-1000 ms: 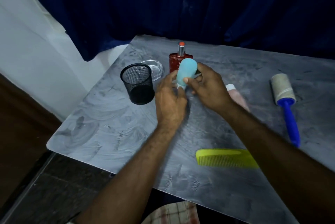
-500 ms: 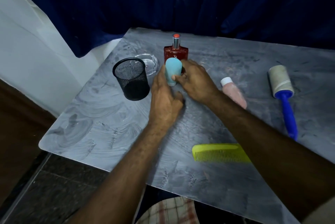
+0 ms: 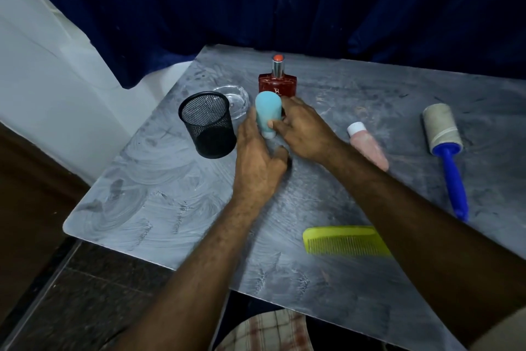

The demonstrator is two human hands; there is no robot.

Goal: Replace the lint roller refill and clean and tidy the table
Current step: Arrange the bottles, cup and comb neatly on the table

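Counter: grey, smeared with pale wipe marks, dark blue curtain behind it.
Mesh cup: black, upright, near the left edge; a clear glass dish sits just behind it.
Left hand: fingers curled round the left side of a pale blue tube.
Blue tube: upright, wide end up, pinched between both hands.
Red bottle: upright, just behind the tube.
Right hand: thumb pressed on the tube's lower part, other fingers wrapped behind.
Yellow comb: flat near the front edge.
Pink tube: lying on its side.
Lint roller: far right, flat, blue handle pointing toward the viewer, well apart from both hands.
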